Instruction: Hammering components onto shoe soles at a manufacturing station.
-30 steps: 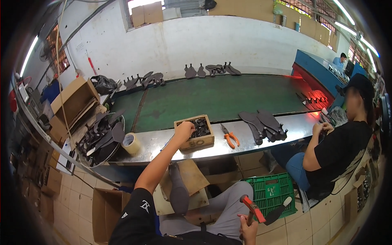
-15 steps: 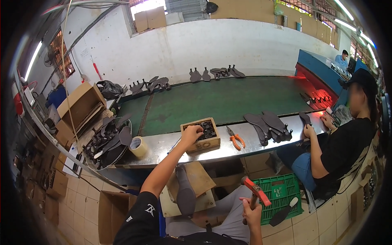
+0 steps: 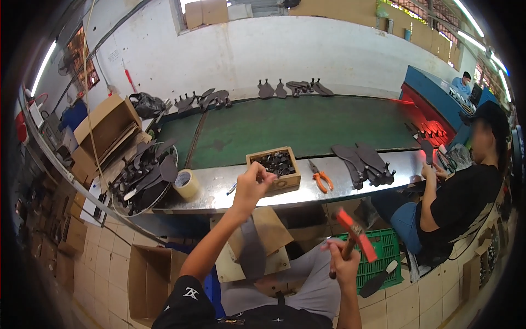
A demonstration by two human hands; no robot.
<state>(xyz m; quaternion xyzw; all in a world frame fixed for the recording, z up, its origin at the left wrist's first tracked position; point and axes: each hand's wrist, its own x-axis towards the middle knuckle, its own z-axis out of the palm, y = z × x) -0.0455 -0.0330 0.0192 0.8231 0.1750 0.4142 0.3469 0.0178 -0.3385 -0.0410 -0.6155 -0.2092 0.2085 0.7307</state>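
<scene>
Hammer (image 3: 357,234), one, red-headed, at the near right of centre; gripped by the handle in the curled fingers of the right hand (image 3: 345,260). Left hand (image 3: 253,186) with fingers bunched over the near left corner of one wooden box (image 3: 286,183); impossible to tell whether anything between the fingertips. Inside the box, many small black parts (image 3: 279,160), too crowded to count. Below the left wrist, one dark sole (image 3: 253,257) lying on a board (image 3: 276,227), upper end hidden by the wrist.

On the metal ledge (image 3: 219,200): one tape roll (image 3: 187,183) at left, one pair of orange-handled pliers (image 3: 321,176) right of the box, at least two soles (image 3: 361,163) farther right. At far left, one heaped basket (image 3: 174,156). Beyond, one green belt (image 3: 312,129). Near right, one green crate (image 3: 392,247), partly blocked by hammer and right hand. At right, one seated co-worker (image 3: 460,197).
</scene>
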